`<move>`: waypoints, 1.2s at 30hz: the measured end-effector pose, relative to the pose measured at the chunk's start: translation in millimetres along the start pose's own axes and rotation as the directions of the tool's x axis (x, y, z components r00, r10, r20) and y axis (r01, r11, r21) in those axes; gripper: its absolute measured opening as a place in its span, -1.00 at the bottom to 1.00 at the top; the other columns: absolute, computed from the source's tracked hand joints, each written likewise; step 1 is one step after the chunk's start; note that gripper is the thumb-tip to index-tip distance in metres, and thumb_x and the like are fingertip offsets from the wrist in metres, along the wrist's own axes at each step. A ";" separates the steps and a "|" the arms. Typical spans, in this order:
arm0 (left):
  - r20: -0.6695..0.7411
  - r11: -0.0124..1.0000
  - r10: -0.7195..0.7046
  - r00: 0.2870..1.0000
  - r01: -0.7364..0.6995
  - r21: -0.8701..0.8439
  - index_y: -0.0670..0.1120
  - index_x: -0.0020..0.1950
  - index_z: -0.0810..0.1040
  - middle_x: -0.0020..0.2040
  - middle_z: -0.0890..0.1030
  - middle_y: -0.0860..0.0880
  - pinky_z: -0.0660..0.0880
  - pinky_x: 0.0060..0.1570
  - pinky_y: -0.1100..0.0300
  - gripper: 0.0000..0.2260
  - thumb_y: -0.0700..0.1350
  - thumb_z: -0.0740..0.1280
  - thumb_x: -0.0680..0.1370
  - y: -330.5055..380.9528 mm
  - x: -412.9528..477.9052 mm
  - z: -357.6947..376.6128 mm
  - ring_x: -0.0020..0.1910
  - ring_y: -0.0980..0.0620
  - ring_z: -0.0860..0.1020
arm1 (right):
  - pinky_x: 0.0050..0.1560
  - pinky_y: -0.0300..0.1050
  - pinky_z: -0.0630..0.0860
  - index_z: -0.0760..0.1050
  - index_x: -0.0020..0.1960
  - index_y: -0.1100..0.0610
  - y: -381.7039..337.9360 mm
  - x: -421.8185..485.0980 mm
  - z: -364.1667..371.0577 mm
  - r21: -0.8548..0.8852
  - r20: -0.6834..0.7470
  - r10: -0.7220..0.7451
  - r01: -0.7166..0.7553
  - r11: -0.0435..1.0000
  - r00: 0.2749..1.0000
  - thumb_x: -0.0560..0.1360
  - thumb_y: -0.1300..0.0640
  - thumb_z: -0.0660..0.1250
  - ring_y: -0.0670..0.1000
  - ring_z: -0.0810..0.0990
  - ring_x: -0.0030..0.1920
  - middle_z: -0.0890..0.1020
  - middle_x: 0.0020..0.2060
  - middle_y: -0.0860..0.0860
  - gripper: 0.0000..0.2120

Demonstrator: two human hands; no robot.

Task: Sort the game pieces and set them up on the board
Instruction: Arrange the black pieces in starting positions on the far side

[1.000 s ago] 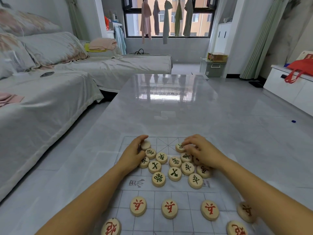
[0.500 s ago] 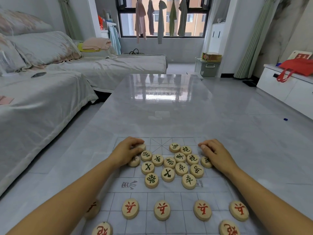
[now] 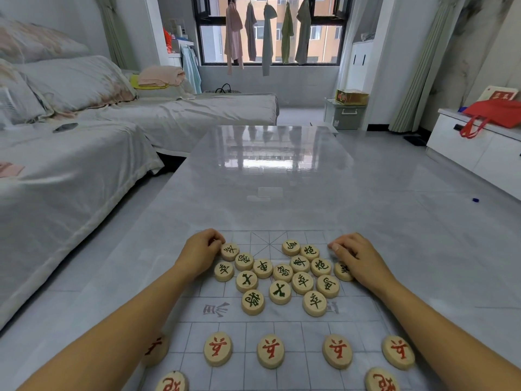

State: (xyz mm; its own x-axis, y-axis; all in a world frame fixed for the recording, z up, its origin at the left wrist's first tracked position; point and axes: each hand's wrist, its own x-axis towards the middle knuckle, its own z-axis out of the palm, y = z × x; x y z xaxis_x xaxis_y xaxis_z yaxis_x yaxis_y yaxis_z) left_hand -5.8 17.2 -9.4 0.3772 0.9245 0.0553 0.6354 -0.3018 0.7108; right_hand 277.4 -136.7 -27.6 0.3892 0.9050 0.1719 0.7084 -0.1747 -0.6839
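Both hands curled, palms down. Left hand fingertips on far-left round pale wooden disc w/ green character; can't tell if gripped. Right hand partly covers a green disc at cluster's right edge; grip hidden. Count: 15 green-marked discs bunched on far half of translucent gridded board sheet; 7 red-marked discs visible near side, 5 in a row, 2 nearer. Vs 0.5 s ago: hands spread wider, right hand shifted right. Surface: glossy grey table; grey-covered sofa left, window w/ hung clothes far.
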 end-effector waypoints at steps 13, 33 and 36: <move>0.307 0.954 0.172 0.936 -0.236 0.187 0.12 0.38 0.34 0.03 0.36 -0.05 0.36 0.12 0.22 -0.58 -0.22 0.20 0.57 -8.6 -7.1 -21.1 -0.01 0.01 0.37 | 0.13 0.03 0.44 0.59 0.04 0.01 1.1 1.5 1.3 -0.041 0.003 -0.015 0.015 0.999 1.000 0.54 0.05 0.21 0.03 0.43 0.13 0.51 0.04 -0.03 -0.80; 0.149 0.950 0.023 0.989 0.025 -0.311 -0.03 0.02 0.56 0.09 0.59 -0.07 0.43 0.07 0.28 -0.74 -0.33 0.16 0.54 -23.6 -27.1 -20.0 0.12 0.00 0.52 | 0.11 -0.02 0.41 0.60 0.00 0.06 1.1 2.1 1.7 -0.032 -0.012 -0.021 0.021 0.999 1.000 0.53 0.06 0.25 0.04 0.43 0.14 0.50 0.02 -0.02 -0.83; 0.122 0.943 0.025 0.992 0.017 -0.331 -0.06 -0.03 0.57 0.05 0.60 -0.09 0.44 0.03 0.28 -0.75 -0.34 0.18 0.53 -24.6 -27.4 -18.2 0.08 -0.01 0.53 | 0.11 -0.02 0.41 0.60 0.00 0.05 -0.3 1.7 1.8 -0.037 -0.008 -0.024 0.023 0.999 1.000 0.53 0.05 0.25 0.03 0.42 0.15 0.49 0.02 -0.05 -0.83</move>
State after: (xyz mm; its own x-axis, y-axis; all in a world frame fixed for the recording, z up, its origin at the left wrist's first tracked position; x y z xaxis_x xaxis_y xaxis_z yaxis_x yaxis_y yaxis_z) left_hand -44.0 3.6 -15.5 0.4721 0.8814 -0.0130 0.3825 -0.1916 0.9039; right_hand 276.8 -134.5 -28.3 0.3771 0.9057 0.1937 0.7386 -0.1679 -0.6529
